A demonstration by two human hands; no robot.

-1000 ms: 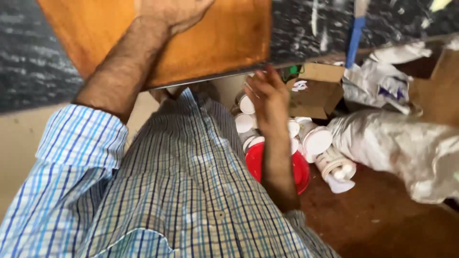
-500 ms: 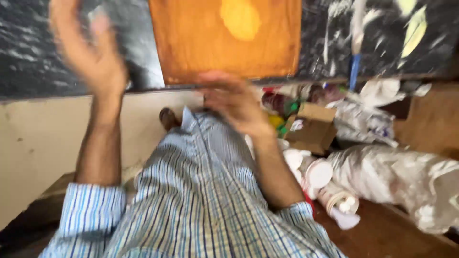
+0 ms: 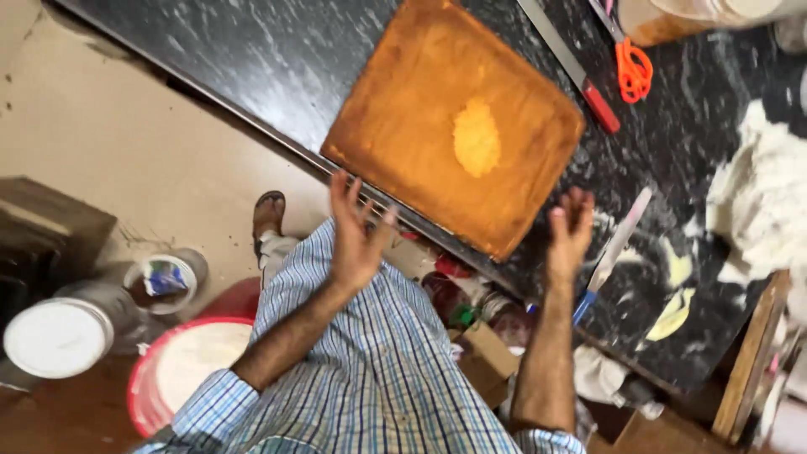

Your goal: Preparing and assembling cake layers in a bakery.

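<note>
Cake slab [image 3: 454, 126], brown, square, lies flat on the dark surface [image 3: 252, 59] at upper centre. Left hand [image 3: 355, 235] and right hand [image 3: 572, 231] both off it now, grip wide open, empty, raised just below its near edge; earlier the left held it. Knife [image 3: 614, 248] lies right.

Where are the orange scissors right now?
In the head view, the orange scissors lie at the top right on the dark counter, beside the long red-handled knife, beyond the big brown cake slab.

Empty open hands [image 3: 357, 231] [image 3: 572, 231] before square sponge cake [image 3: 454, 126]
</note>
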